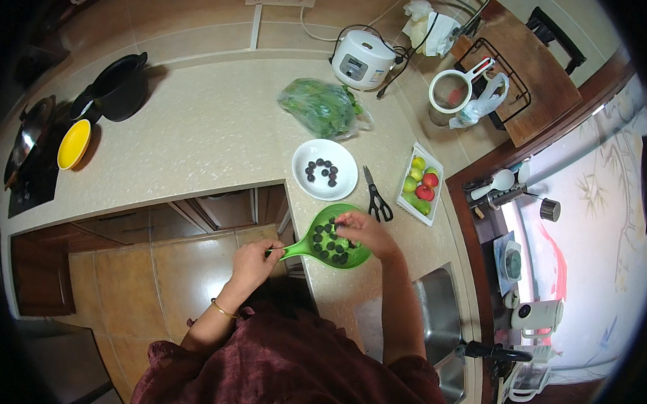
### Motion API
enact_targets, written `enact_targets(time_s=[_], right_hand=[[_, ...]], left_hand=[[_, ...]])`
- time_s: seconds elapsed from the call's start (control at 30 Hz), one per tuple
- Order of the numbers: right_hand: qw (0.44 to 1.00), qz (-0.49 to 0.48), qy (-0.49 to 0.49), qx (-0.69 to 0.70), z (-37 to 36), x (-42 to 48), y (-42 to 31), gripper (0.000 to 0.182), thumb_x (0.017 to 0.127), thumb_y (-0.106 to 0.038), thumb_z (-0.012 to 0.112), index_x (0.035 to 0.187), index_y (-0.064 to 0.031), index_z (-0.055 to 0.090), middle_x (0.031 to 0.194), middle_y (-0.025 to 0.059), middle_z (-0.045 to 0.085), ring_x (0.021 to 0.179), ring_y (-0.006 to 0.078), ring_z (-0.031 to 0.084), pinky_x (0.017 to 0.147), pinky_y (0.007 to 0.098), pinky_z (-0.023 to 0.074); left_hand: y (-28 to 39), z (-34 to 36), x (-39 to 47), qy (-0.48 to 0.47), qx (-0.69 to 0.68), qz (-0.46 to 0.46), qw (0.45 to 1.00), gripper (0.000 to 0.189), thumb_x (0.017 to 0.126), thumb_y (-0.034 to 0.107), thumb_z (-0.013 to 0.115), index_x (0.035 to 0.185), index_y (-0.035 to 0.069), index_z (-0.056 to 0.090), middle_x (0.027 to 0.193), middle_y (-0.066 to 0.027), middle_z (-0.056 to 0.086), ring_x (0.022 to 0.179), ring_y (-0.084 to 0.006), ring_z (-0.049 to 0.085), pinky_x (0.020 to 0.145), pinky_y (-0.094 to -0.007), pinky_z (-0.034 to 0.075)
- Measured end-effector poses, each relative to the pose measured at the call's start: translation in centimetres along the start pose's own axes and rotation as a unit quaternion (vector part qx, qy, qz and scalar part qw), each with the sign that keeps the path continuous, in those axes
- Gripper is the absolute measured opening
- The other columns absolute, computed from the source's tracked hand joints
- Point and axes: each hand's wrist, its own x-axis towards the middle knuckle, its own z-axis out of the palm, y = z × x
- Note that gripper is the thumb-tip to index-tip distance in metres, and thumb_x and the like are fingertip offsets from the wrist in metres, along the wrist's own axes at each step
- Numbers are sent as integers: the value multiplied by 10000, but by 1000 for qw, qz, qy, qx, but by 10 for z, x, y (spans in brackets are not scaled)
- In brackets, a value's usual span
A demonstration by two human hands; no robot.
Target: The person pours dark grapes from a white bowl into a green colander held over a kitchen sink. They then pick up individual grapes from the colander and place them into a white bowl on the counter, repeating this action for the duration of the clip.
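Observation:
A green long-handled plastic strainer point(307, 235) holds several dark round berries point(324, 254), perhaps blueberries or grapes. My left hand point(254, 261) grips the end of its handle, just off the counter's edge. Over the bowl of the strainer, my right hand point(363, 231) reaches in with bent fingers close to the berries. Whether a berry sits between those fingertips cannot be made out. Beyond the strainer stands a white bowl point(316, 192) with several more dark berries point(324, 172) in it. Black-handled scissors point(378, 203) lie on the counter right of the bowl.
A white basket point(404, 205) of green and red fruit stands at the right. Bagged leafy greens point(320, 108) and a white rice cooker point(364, 61) are farther back. Near my right arm is a steel sink point(439, 315) with a black faucet point(494, 352). A yellow bowl point(74, 145) and black pot point(121, 89) stand left.

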Motion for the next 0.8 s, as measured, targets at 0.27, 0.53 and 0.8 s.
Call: enact_targets(time_s=[0.27,0.53,0.8], right_hand=[[977,24,126,171,-29,81,3,381,823,-33,603,1178,30,480,1029,147,582,871,214,629,801,281,525],[958,51,246,142,-16,98,-2,403,877,-124,574,1232,17,448,1104,141,552,881,204,611,784,272,506],[991,-29,108,-71,-12,57,26,213,873,-183,554,1006,-22,599,1024,119,603,731,208,614,672,298,490]], left_hand=[[7,-2,2,-1,-6,4,1000,197,800,287,656,912,129,694,759,-115,661,651,-286,628,587,-391,485],[4,-1,1,0,-20,9,1000,190,802,267,658,908,113,693,796,-123,662,668,-292,628,602,-396,488],[8,-3,5,-18,-25,-10,999,187,797,237,665,910,89,685,827,-123,665,700,-292,632,625,-386,492]])
